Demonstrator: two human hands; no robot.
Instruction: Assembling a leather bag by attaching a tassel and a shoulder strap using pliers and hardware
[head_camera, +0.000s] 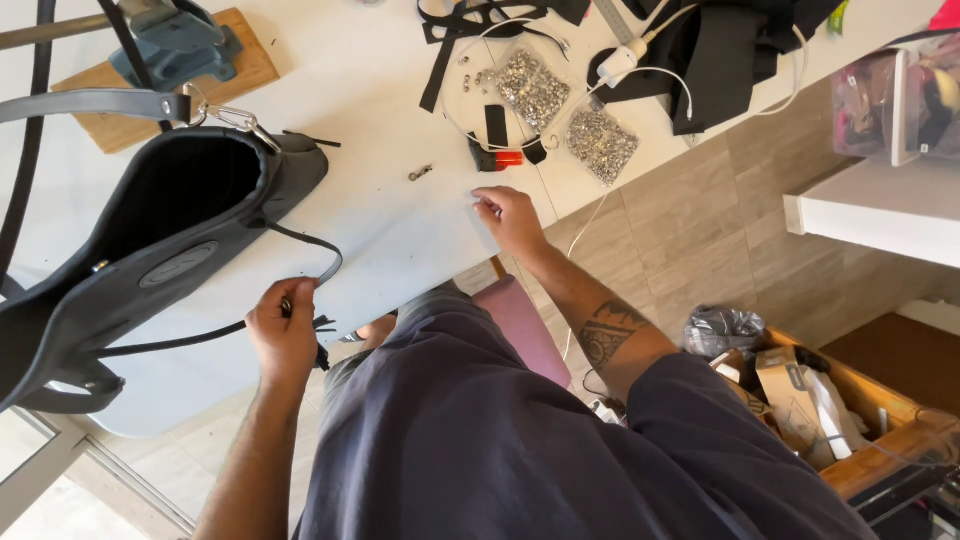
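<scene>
Your left hand (283, 335) grips one thin black strap (318, 243) of the single grey bag (150, 250); your right hand (510, 217) pinches at the table (400, 220) edge, contents indiscernible. Two rivet packets (600, 143) lie beyond.

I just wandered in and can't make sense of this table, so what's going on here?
A person stands at a white table with a black bag lying open on it. The left hand grips a thin black cord that runs from the bag. The right hand rests its fingertips on the table edge, near a small metal piece. Two clear bags of silver studs lie farther back.
</scene>
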